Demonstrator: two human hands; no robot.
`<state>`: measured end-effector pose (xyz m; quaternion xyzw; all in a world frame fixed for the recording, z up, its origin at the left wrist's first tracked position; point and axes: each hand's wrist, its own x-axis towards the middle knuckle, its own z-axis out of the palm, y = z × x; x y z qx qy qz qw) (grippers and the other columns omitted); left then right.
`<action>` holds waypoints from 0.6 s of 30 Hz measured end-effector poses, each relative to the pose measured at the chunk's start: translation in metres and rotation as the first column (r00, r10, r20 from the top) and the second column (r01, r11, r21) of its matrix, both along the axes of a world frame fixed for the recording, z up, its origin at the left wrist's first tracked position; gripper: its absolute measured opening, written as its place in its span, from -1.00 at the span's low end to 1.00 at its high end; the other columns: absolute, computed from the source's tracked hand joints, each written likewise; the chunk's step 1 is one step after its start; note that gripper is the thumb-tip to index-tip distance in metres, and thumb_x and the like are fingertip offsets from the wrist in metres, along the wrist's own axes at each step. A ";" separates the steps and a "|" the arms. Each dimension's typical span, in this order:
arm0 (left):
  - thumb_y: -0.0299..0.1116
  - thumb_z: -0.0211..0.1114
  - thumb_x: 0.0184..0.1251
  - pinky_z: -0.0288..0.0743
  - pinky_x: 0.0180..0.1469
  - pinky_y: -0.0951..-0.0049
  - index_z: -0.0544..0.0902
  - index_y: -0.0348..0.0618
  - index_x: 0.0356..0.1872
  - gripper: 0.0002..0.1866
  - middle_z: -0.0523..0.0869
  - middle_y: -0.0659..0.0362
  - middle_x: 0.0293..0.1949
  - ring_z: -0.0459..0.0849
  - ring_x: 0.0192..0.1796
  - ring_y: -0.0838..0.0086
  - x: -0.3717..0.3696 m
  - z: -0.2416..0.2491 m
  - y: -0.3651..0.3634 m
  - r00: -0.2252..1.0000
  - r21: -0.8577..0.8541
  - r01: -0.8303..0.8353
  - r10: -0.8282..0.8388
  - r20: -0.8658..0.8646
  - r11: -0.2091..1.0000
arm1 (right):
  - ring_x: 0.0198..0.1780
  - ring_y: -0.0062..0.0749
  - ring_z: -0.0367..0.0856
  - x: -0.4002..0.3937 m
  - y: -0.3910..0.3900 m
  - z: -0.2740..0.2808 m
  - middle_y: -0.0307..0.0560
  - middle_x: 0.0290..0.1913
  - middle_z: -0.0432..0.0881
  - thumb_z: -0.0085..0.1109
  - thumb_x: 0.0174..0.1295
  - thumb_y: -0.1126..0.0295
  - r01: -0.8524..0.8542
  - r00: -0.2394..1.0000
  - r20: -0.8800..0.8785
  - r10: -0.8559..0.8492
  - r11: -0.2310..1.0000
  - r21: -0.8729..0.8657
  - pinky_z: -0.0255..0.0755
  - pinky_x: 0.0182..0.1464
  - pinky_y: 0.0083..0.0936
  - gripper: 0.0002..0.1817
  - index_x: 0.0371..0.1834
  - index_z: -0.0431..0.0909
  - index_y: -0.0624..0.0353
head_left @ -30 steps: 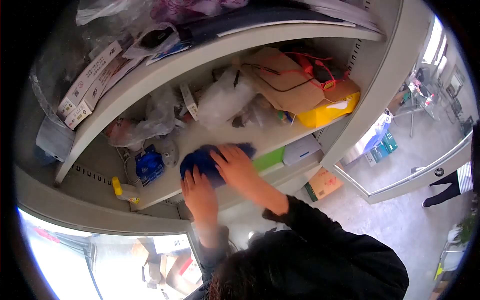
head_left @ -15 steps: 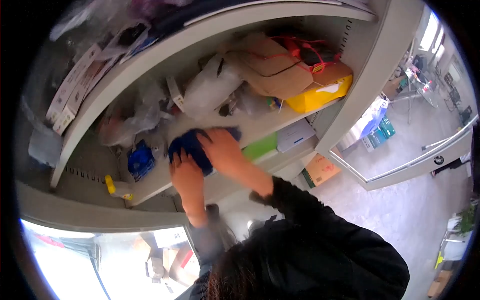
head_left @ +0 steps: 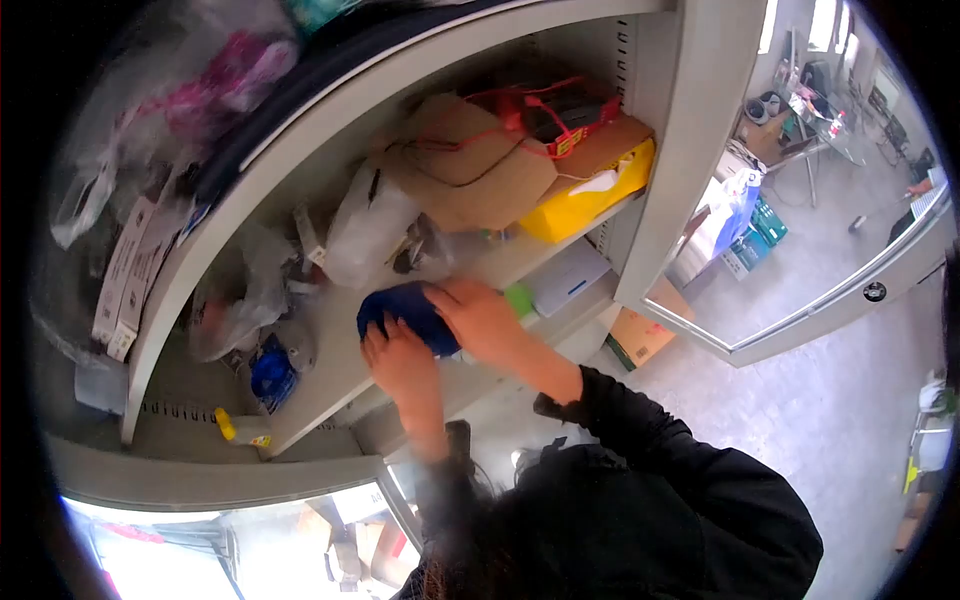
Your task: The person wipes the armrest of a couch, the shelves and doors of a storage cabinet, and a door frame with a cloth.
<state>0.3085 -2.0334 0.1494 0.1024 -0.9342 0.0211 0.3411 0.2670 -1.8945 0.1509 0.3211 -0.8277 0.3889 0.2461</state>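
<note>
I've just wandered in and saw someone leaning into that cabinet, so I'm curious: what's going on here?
A person has both hands on a dark blue cloth at the front of a cluttered cabinet shelf. The left hand and the right hand lie side by side on it. Behind are plastic bags and brown cardboard; a yellow packet lies to the right. A yellow-capped bottle is at the left.

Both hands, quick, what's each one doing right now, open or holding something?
Left hand: on the dark blue cloth; whether it grips cannot be told.
Right hand: also on the cloth; grip unclear.
</note>
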 end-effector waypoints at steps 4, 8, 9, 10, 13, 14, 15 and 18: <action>-0.39 0.05 0.37 0.39 0.06 0.09 0.56 -0.25 -0.03 -0.75 0.51 -0.11 -0.06 0.50 -0.02 -0.02 0.021 0.012 0.032 0.999 0.093 -0.011 0.007 0.050 0.996 | 0.07 -0.04 0.49 0.014 0.046 -0.013 0.07 0.03 0.56 0.09 0.17 0.44 -0.127 0.992 0.002 0.128 0.989 -0.071 0.40 0.13 -0.27 -0.58 0.15 0.48 0.16; -0.54 0.16 0.26 0.39 -0.06 0.13 0.60 -0.19 -0.11 -0.80 0.46 -0.09 -0.14 0.49 -0.12 0.02 0.038 0.002 0.071 0.982 0.271 0.189 -0.182 -0.052 0.944 | 0.07 0.02 0.49 0.038 0.129 -0.055 0.11 0.05 0.55 0.11 0.23 0.33 -0.227 0.888 0.394 0.236 0.971 -0.068 0.38 0.14 -0.21 -0.54 0.23 0.43 0.08; -0.55 0.19 0.22 0.40 -0.08 0.15 0.63 -0.17 -0.13 -0.80 0.46 -0.08 -0.17 0.49 -0.15 0.04 0.041 -0.010 0.081 0.976 0.343 0.218 -0.215 -0.047 0.914 | 0.06 0.03 0.49 0.046 0.154 -0.087 0.12 0.04 0.55 0.12 0.24 0.29 -0.194 0.858 0.479 0.186 0.980 -0.033 0.38 0.13 -0.19 -0.54 0.23 0.44 0.08; -0.55 0.22 0.19 0.40 -0.10 0.16 0.66 -0.16 -0.18 -0.82 0.46 -0.05 -0.21 0.48 -0.17 0.06 0.045 -0.022 0.094 0.971 0.380 0.225 -0.240 -0.008 0.897 | 0.01 0.05 0.53 0.057 0.187 -0.129 0.14 -0.02 0.58 0.12 0.26 0.23 -0.120 0.803 0.594 0.040 0.988 0.096 0.42 0.06 -0.15 -0.56 0.20 0.47 0.06; -0.56 0.27 0.12 0.41 -0.10 0.17 0.71 -0.14 -0.30 -0.85 0.49 0.00 -0.25 0.50 -0.16 0.09 0.065 -0.073 0.122 0.936 0.424 0.238 -0.322 0.139 0.874 | -0.18 0.09 0.60 0.112 0.320 -0.289 0.18 -0.20 0.64 0.11 0.22 0.15 -0.150 0.578 0.760 -0.297 0.877 0.456 0.48 -0.10 -0.11 -0.65 -0.04 0.56 0.11; -0.57 0.28 0.09 0.41 -0.07 0.17 0.71 -0.13 -0.31 -0.85 0.50 -0.01 -0.25 0.50 -0.14 0.08 0.072 -0.086 0.133 0.937 0.476 0.217 -0.318 0.142 0.852 | -0.23 -0.07 0.63 0.143 0.384 -0.335 0.03 -0.22 0.66 0.11 0.24 0.14 -0.083 0.235 0.962 -0.138 0.984 0.161 0.50 -0.16 -0.24 -0.66 -0.04 0.57 0.10; -0.57 0.29 0.06 0.42 -0.05 0.16 0.72 -0.12 -0.33 -0.84 0.51 -0.01 -0.24 0.51 -0.11 0.07 0.078 -0.096 0.139 0.939 0.524 0.195 -0.312 0.145 0.829 | -0.28 -0.23 0.66 0.172 0.446 -0.374 -0.12 -0.25 0.68 0.11 0.26 0.13 0.145 -0.098 0.994 0.047 0.989 -0.032 0.52 -0.22 -0.37 -0.66 -0.04 0.59 0.09; -0.57 0.30 0.03 0.42 0.00 0.14 0.72 -0.10 -0.31 -0.82 0.53 -0.03 -0.22 0.52 -0.07 0.05 0.096 -0.110 0.145 0.960 0.614 0.088 -0.231 0.157 0.784 | -0.11 -0.45 0.56 0.211 0.586 -0.347 -0.25 0.05 0.58 -0.20 0.44 0.19 0.485 0.858 0.394 0.330 -0.264 -0.834 0.48 -0.22 -0.53 -0.63 0.19 0.46 0.03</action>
